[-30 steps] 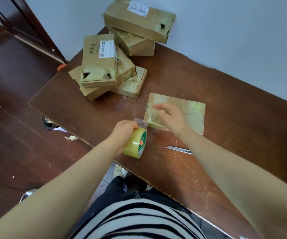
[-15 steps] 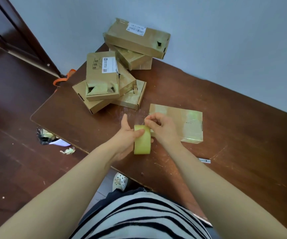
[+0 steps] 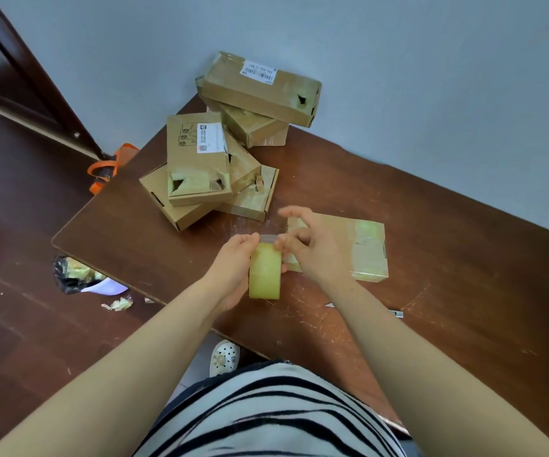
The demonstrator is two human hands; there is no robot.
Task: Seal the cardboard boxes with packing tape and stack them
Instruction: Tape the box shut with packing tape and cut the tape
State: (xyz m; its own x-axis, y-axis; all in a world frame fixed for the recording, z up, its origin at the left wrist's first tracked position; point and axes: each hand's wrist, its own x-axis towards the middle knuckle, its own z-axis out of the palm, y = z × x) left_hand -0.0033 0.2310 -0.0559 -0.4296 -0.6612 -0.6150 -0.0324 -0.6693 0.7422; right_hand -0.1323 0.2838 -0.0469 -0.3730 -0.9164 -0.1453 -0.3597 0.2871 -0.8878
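Note:
A yellowish roll of packing tape stands on edge above the brown table, and my left hand grips it from the left. My right hand pinches the loose tape end at the top of the roll. Just behind my hands lies a flat cardboard box, glossy with tape. A loose pile of several cardboard boxes sits at the table's far left, with two more boxes stacked against the wall.
A utility knife lies on the table near my right forearm. On the floor to the left are a black rubbish bag, paper scraps and an orange strap. The grey wall bounds the table's far side.
My left hand has brought the roll upright in front of the flat box. My right hand left the box top and took hold of the tape end, now lifting it slightly.

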